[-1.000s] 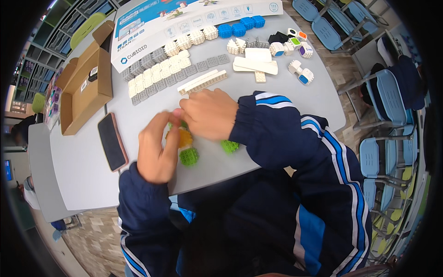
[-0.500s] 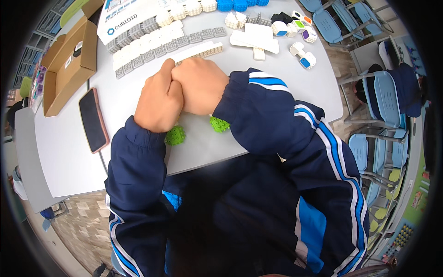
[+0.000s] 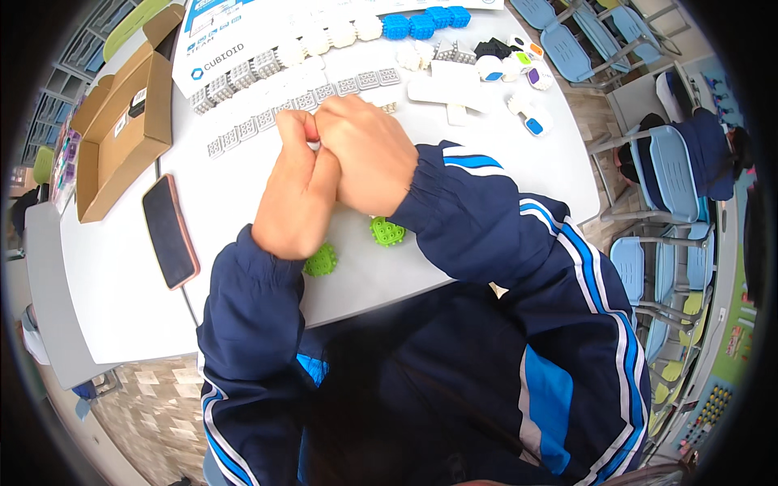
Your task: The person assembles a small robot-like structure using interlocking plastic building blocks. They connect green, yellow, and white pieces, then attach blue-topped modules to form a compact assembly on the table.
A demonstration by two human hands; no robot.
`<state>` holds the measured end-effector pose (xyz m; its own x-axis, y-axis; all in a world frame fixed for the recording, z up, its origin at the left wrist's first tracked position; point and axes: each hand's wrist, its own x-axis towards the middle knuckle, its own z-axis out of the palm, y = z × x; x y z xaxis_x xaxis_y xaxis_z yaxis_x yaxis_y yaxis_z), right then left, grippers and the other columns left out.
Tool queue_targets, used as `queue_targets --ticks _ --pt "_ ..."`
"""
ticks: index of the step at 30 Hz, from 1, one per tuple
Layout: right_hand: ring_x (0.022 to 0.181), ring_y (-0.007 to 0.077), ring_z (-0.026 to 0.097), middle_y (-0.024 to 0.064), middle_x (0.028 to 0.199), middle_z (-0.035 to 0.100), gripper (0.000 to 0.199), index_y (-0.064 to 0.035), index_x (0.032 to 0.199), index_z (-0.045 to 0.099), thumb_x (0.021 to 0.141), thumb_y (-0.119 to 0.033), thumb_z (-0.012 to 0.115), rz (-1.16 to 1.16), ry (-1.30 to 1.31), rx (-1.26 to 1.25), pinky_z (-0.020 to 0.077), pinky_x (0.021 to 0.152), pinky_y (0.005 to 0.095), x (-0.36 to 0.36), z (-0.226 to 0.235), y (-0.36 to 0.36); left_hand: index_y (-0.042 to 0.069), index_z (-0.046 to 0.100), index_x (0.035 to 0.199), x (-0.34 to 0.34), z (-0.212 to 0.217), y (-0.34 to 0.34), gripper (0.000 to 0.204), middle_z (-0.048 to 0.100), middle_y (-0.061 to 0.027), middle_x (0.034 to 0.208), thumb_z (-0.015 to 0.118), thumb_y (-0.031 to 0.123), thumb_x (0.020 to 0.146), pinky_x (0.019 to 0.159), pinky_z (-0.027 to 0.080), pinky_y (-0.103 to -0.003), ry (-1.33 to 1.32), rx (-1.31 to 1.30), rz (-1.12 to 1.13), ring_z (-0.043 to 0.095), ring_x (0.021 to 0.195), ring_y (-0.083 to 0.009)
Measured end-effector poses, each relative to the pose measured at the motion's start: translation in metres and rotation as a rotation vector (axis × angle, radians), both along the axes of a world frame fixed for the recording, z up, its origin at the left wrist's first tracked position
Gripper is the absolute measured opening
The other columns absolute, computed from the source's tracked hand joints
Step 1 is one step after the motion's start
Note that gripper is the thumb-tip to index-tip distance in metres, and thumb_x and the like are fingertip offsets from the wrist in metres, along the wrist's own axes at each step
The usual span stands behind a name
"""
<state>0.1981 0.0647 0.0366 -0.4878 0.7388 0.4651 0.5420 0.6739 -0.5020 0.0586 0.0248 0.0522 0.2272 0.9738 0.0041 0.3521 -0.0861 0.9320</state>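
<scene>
Over the near part of the table, my left hand (image 3: 298, 190) and my right hand (image 3: 365, 150) are pressed together with curled fingers. A small pale bit shows between them, but the rest of what they hold is hidden. Below the hands lie two green studded blocks: one green block (image 3: 322, 260) partly covered by my left wrist, another green block (image 3: 388, 232) beside my right cuff. Just beyond my fingers runs a row of flat grey studded plates (image 3: 305, 100).
Farther back are grey studded cubes (image 3: 241, 76), cream cubes (image 3: 341, 34) and blue cubes (image 3: 395, 27) before a printed white box (image 3: 212, 61). White flat pieces (image 3: 444, 91) and rounded modules (image 3: 532, 125) sit right. Left are a phone (image 3: 170, 231) and an open cardboard box (image 3: 130, 134).
Both hands have shifted slightly right and nearer, and my left wrist has tilted. The table and its contents appear slightly displaced in the picture.
</scene>
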Motion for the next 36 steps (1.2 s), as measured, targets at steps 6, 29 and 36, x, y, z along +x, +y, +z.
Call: queue_targets --ticks 6,29,36 --pt "0.1 0.0289 0.063 0.0124 0.108 0.067 0.029 -0.0022 0.109 0.068 0.081 0.001 0.064 0.051 0.34 0.086 0.0501 0.086 0.0346 0.012 0.011 0.008 0.001 0.04 0.118 0.009 -0.004 -0.007 0.026 0.051 -0.0205 0.122 0.049 0.016 0.098 0.107 0.033 -0.038 -0.323 0.183 0.108 0.047 0.121 -0.0261" --pt "0.092 0.0286 0.06 0.0102 0.095 0.069 0.028 -0.001 0.099 0.069 0.072 0.003 0.074 -0.211 -0.369 0.0 0.0494 0.08 0.0365 0.161 -0.005 0.087 0.016 0.059 0.127 -0.066 -0.011 -0.014 0.059 0.056 -0.0034 0.141 0.078 0.007 0.072 0.117 -0.005 -0.062 0.281 0.2 -0.492 0.029 0.147 -0.0328" --pt "0.09 0.0255 0.06 0.0093 0.091 0.068 0.028 -0.0031 0.098 0.069 0.072 0.004 0.075 -0.264 -0.327 -0.061 0.0493 0.08 0.0347 0.157 -0.007 0.087 0.012 0.06 0.125 -0.06 -0.024 -0.015 0.054 0.066 -0.0036 0.125 0.077 0.008 0.074 0.119 0.0 -0.059 0.227 0.242 -0.425 0.045 0.138 -0.0292"
